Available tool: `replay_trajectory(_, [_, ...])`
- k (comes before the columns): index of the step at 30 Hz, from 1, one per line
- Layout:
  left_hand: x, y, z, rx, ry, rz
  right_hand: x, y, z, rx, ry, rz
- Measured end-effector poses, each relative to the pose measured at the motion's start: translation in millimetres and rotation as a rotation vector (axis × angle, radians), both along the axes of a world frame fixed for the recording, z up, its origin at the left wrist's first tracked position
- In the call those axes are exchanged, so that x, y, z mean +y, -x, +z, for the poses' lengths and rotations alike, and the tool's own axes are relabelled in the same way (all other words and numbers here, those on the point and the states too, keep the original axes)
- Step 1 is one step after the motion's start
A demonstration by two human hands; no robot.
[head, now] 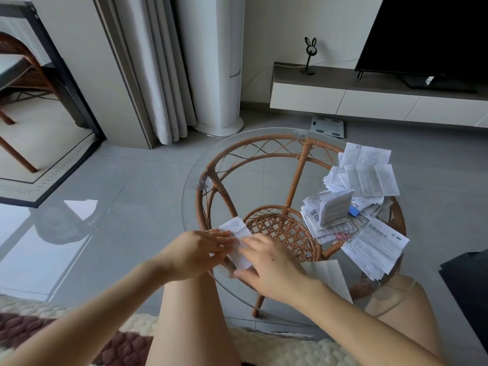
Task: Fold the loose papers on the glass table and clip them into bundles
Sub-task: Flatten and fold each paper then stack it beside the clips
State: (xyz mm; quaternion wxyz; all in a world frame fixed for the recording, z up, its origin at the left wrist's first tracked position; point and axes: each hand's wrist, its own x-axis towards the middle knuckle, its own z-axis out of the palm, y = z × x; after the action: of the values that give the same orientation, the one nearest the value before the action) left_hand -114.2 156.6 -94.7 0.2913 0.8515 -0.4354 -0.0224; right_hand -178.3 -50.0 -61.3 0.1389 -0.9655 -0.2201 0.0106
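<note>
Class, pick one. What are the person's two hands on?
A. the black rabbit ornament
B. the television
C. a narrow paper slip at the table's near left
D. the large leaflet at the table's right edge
C: the left hand and right hand both touch the narrow paper slip on the glass table; the paper pile lies apart on the right.

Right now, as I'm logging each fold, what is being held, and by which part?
A slip: the left hand presses flat on its left edge, and the right hand pinches its near right part.
</note>
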Motion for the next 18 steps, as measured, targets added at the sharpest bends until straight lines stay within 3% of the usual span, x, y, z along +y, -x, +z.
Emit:
replay_trajectory(6, [1,20,10,-0.253,-0.122,0.020,-5,20,-5,-0.106,0.147,0.131])
replay_trajectory(10, [7,56,-1,-0.221,-0.082,0.052,-1,41,-16,-0.208,0.230,0.169])
replay_trajectory(14, [9,73,-13,-0.344,-0.095,0.070,10,61,-29,-0.378,0.125,0.116])
replay_trajectory(18, [0,78,-15,-0.424,0.025,0.157,20,68,-27,-0.387,-0.078,-0.030])
